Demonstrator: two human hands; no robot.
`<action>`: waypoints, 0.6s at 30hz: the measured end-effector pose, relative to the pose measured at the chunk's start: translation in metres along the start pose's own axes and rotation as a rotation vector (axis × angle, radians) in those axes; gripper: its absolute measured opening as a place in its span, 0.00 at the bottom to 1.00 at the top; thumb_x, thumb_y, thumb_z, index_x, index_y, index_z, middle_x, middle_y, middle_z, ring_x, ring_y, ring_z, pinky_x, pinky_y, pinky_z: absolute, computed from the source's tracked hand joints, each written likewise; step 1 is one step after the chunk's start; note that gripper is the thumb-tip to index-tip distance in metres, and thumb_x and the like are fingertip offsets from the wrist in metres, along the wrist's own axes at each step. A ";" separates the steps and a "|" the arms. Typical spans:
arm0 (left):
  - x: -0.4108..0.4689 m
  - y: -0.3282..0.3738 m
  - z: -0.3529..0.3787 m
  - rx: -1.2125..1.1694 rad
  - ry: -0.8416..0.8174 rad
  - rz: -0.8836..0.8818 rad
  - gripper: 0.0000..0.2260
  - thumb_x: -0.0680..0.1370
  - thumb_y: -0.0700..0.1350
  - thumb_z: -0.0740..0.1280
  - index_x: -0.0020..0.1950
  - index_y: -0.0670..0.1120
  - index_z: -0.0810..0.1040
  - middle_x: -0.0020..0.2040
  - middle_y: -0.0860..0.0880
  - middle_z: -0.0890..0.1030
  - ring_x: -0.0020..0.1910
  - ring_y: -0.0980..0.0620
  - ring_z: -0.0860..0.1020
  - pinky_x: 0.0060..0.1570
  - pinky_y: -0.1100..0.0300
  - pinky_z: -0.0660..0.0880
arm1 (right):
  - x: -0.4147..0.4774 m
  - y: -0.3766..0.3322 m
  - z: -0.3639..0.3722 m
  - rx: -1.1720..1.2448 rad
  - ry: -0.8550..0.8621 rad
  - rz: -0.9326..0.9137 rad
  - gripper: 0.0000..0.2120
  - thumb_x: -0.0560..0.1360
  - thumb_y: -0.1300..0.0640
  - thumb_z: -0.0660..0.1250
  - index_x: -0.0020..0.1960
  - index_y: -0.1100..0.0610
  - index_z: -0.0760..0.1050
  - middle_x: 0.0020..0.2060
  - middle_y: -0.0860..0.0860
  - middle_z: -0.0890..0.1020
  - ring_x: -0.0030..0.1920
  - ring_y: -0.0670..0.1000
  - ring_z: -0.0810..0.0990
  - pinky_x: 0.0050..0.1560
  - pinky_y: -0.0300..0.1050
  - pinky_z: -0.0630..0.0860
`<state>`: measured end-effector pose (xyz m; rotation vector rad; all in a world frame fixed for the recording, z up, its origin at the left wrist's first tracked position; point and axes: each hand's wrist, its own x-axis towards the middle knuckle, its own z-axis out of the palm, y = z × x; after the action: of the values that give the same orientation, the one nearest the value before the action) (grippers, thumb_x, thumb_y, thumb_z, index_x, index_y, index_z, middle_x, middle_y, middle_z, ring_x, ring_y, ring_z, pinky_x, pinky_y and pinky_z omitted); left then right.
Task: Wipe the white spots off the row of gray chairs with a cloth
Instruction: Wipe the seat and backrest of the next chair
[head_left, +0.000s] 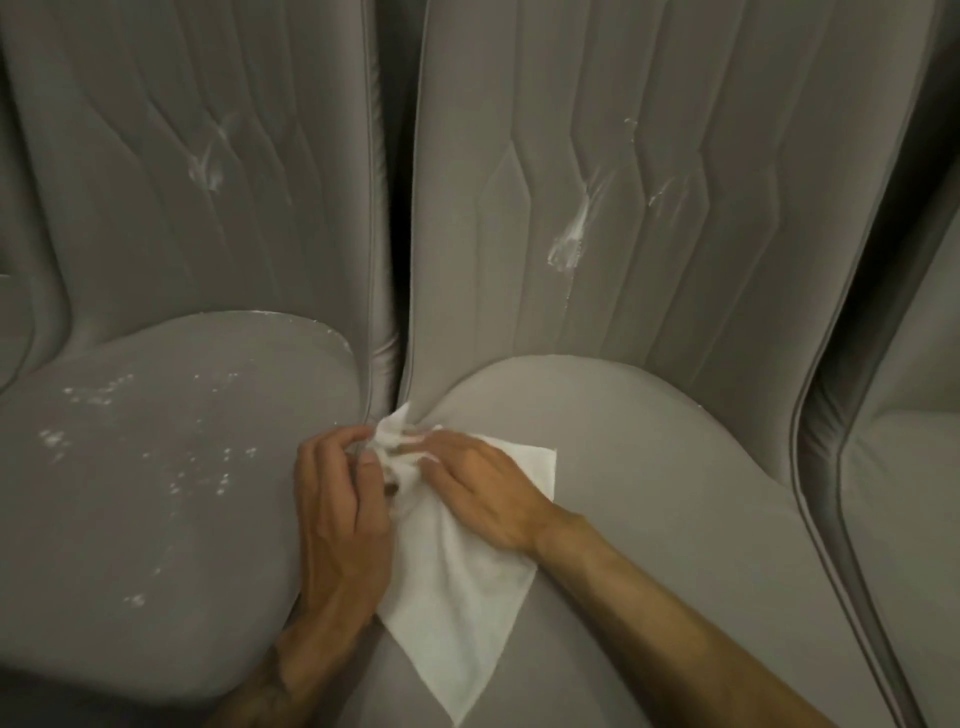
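Observation:
A white cloth (457, 587) lies spread over the left part of the middle gray chair's seat (649, 493), its top bunched near the gap between chairs. My left hand (340, 514) and my right hand (483, 493) both pinch the bunched end of the cloth. White spots (569, 239) smear the middle chair's backrest. The left gray chair's seat (156, 545) is speckled with white spots (104, 395), and its backrest carries a white smear (208, 166).
A third gray chair (904, 493) stands at the right edge. A dark narrow gap (397, 244) separates the left and middle backrests. A dark seam edge (815, 441) runs down between the middle and right chairs.

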<state>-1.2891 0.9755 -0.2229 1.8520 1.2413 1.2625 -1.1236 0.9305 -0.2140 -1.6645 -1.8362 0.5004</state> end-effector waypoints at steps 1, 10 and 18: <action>-0.002 0.001 -0.002 0.018 0.006 0.012 0.11 0.82 0.53 0.55 0.58 0.53 0.73 0.54 0.58 0.70 0.56 0.56 0.71 0.61 0.60 0.65 | 0.003 0.005 -0.001 0.003 0.099 0.059 0.18 0.87 0.59 0.56 0.75 0.60 0.73 0.75 0.55 0.74 0.77 0.50 0.69 0.80 0.33 0.52; -0.005 0.004 -0.019 0.034 0.014 0.036 0.16 0.82 0.53 0.55 0.61 0.47 0.76 0.55 0.53 0.72 0.56 0.55 0.71 0.60 0.55 0.67 | 0.007 -0.017 0.022 -0.149 -0.022 0.050 0.21 0.87 0.53 0.54 0.75 0.60 0.72 0.75 0.56 0.73 0.76 0.55 0.69 0.80 0.45 0.57; 0.002 0.009 0.006 0.158 -0.151 0.086 0.18 0.82 0.54 0.53 0.59 0.45 0.76 0.54 0.47 0.76 0.55 0.43 0.74 0.60 0.47 0.70 | 0.005 0.048 -0.024 -0.375 -0.003 0.259 0.26 0.87 0.48 0.53 0.83 0.57 0.60 0.83 0.55 0.60 0.83 0.56 0.58 0.81 0.47 0.52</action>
<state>-1.2802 0.9738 -0.2164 2.0923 1.2212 1.0713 -1.0713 0.9390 -0.2261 -2.1697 -1.8062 0.2716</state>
